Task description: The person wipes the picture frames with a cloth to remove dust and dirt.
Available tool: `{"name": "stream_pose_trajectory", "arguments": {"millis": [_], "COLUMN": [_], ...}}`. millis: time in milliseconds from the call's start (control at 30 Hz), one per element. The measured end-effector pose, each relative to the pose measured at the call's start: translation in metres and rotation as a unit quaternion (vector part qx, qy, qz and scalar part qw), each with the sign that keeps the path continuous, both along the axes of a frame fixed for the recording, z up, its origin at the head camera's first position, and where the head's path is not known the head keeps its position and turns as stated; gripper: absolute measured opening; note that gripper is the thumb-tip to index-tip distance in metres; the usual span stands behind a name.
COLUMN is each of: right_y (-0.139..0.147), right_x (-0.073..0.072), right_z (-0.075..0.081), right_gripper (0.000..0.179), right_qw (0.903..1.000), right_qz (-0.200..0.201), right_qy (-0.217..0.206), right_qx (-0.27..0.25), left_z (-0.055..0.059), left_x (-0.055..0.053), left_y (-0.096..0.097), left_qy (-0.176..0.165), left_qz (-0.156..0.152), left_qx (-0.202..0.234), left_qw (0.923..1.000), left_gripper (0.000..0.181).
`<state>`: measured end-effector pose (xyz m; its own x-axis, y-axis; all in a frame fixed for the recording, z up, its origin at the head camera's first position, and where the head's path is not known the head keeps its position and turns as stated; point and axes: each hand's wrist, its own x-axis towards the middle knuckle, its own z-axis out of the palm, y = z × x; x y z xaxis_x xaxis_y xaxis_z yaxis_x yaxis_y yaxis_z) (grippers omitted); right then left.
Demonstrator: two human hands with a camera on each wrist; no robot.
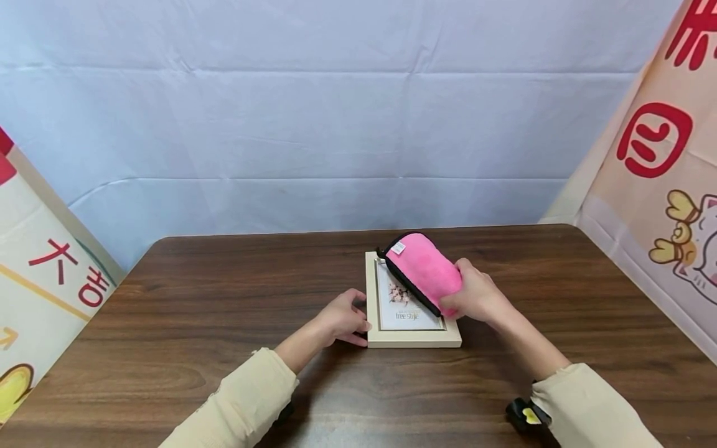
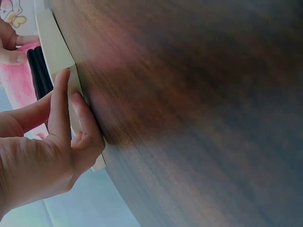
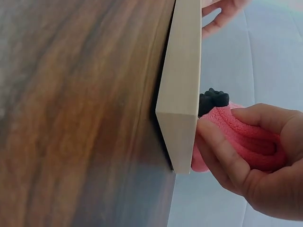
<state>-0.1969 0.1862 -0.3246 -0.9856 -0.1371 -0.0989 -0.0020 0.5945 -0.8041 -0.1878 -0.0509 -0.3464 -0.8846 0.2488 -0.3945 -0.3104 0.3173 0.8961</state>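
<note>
A cream-bordered picture frame (image 1: 414,338) lies flat on the wooden table, its face showing a blossom print and the words "free style". My left hand (image 1: 346,317) holds the frame's left edge with bent fingers, one digit at the near corner in the left wrist view. In my right hand (image 1: 476,292) is a pink plush cloth (image 1: 422,267) with black edging and a small white tag. Thumb and fingers pinch its near right end, bunching the fabric in the right wrist view. The cloth lies slantwise over the frame, covering its upper right part.
The dark wooden table (image 1: 196,298) spreads out around the frame. A pale cloth backdrop (image 1: 336,124) hangs behind its far edge. Printed banners with red characters hang at the left (image 1: 50,274) and right (image 1: 655,168).
</note>
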Motion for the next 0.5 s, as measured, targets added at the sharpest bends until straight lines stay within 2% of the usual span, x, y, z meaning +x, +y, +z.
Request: {"name": "stream_pose_trajectory", "arguments": {"millis": [100,333,500], "right_y": [-0.002,-0.014,-0.029], "right_x": [-0.003,-0.007,-0.005], "right_z": [-0.001,0.002,0.002], "right_gripper": [0.051,0.054,0.054], "right_qw": [0.9999,0.9957,0.9978], "right_qz": [0.002,0.011,0.022], "right_qy": [-0.007,0.038,0.032], "right_qx": [-0.012,0.084,0.054], "left_z": [-0.001,-0.001,-0.001], "left_x": [0.000,0.000,0.000], "left_y": [0.000,-0.001,-0.001], "left_qy": [0.001,0.004,0.004], "left_qz": [0.000,-0.004,-0.003], "left_qx": [0.003,0.006,0.005], "left_qw": [1.0000,1.0000,1.0000], "left_gripper": [0.055,0.055,0.056]}}
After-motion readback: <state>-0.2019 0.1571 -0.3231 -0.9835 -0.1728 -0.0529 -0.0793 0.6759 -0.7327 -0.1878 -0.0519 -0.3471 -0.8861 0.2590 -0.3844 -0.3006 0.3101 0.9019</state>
